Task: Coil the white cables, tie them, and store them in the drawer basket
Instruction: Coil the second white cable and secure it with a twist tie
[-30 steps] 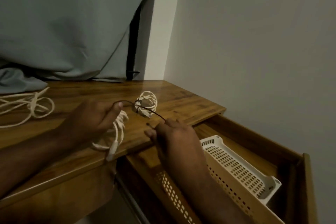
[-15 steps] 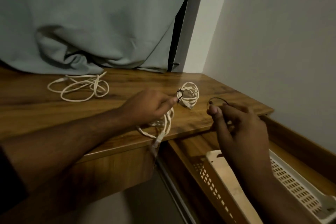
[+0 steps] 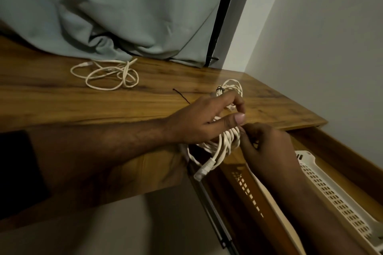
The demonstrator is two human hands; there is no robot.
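Now pinching the coiled white cable bundle [image 3: 222, 144] at lower centre, both hands' fingers [image 3: 238, 118] closed in since apart, ready for tying

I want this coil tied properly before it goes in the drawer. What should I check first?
1. Coil in hand gathered by left hand: ok.
2. Right hand at the coil: ok.
3. Dark tie around this coil: cannot tell, fingers hide it.
4. Spare dark tie on the desk: ok.
5. Drawer basket open and reachable: ok.
6. Loose cable coiled: not ok.
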